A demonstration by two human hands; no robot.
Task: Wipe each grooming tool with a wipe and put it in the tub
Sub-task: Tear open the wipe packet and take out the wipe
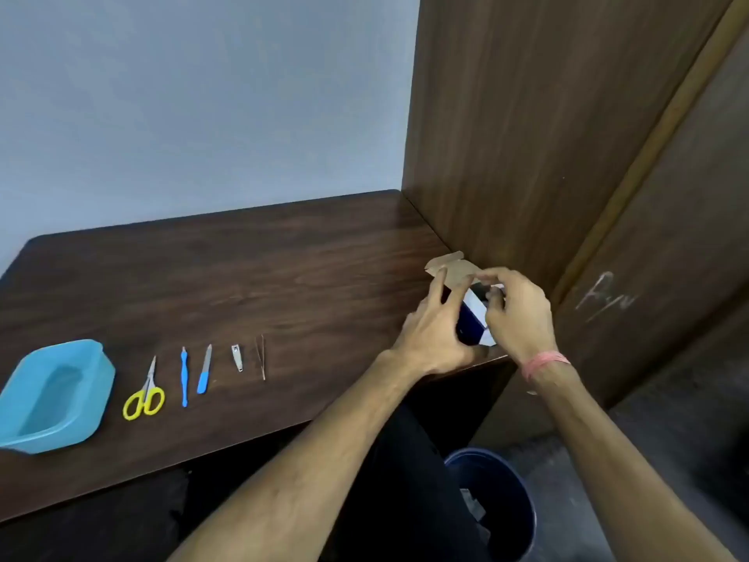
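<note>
— Hands first: what is each one doing?

— Both are on a small box (472,318), dark blue and white with its brown cardboard flap standing open, at the right end of the surface (283,269) against the wooden panel (527,135). The left hand (435,330) grips the box from the side, fingers curled round it. The right hand (516,314) has its fingertips (492,294) bunched at the box's open mouth, pinching something pale there. It is probably a wipe, though too small and blurred to be sure.

— So how far along is the job?

— Barely begun, by the look of it. Well apart to the left, five tools lie in a row: yellow-handled scissors (145,393), a blue-handled pusher (184,377), a nail file (204,369), a nail clipper (237,357) and tweezers (260,356). None appears touched.

— And the tub?

— The blue tub (87,399) sits at the far left, just beside the scissors, with nothing visible inside. Every tool remains to be wiped and dropped in. A dark bin (514,500) stands on the floor below the surface's right end.
</note>
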